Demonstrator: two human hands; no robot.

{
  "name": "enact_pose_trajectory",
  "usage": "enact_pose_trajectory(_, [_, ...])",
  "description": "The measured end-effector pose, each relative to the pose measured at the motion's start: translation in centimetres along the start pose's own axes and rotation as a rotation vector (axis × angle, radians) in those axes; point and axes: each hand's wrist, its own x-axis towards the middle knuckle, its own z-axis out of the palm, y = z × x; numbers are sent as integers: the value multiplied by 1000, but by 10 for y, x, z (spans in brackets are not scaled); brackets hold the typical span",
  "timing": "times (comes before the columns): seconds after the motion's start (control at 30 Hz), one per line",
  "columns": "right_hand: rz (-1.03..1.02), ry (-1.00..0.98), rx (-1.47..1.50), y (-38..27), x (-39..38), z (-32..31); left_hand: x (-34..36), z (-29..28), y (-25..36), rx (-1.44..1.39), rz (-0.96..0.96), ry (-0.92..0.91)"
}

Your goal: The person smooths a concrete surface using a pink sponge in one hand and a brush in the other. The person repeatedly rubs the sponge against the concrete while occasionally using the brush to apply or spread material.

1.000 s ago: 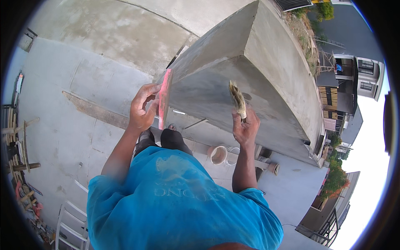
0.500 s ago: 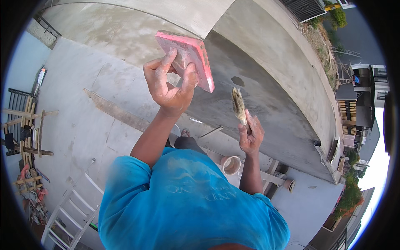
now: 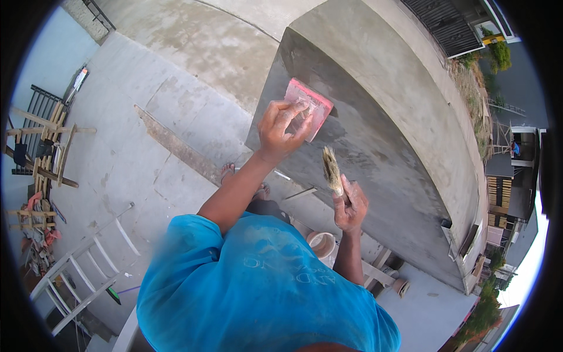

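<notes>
My left hand [image 3: 283,130] presses a pink plaster float [image 3: 309,108] flat against the wet grey face of a cement wall [image 3: 375,152]. My right hand [image 3: 350,206] holds a worn brush [image 3: 331,171] upright, bristles up, a little to the right of the float and just off the wall. My blue shirt fills the lower middle of the view, and one of my bare feet [image 3: 227,172] shows on the concrete below.
A round bucket [image 3: 322,244] sits below my right hand beside wooden planks [image 3: 375,273]. A white ladder [image 3: 88,270] lies at lower left. Wooden trestles and scrap [image 3: 44,164] stand at far left. A long dark strip [image 3: 176,146] crosses the concrete floor.
My left hand has swung the float from held edge-on in the air to flat on the wall. The right hand with the brush has stayed about where it was.
</notes>
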Motion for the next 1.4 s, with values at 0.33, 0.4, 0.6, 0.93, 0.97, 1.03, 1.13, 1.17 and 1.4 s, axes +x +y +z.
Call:
enact_pose_trajectory(0.33, [-12, -14, 86, -10, 2, 6, 63, 4, -1, 16, 42, 86])
enact_pose_trajectory(0.4, [21, -18, 62, -12, 1, 9, -1, 6, -18, 39, -34, -22])
enact_pose_trajectory(0.6, [9, -31, 74, -21, 1, 16, 33, -8, 5, 11, 28, 112])
enact_pose_trajectory(0.93, [-43, -56, 141, -26, 7, 34, -21, -19, -30, 20, -110, -103])
enact_pose_trajectory(0.97, [-50, -47, 140, -27, 11, 35, -21, -20, -29, 41, -92, -94])
enact_pose_trajectory(1.03, [-49, -44, 150, -30, 9, 39, 36, -18, -5, 1, -30, 47])
enact_pose_trajectory(1.13, [-42, -91, 177, -31, 11, 43, 79, -9, -7, 19, 17, 83])
enact_pose_trajectory(1.17, [-43, -102, 165, -32, 10, 43, 82, -8, -10, 33, 25, 63])
enact_pose_trajectory(1.4, [-3, -95, 168, -37, 7, 47, -9, -29, -38, 37, -123, -80])
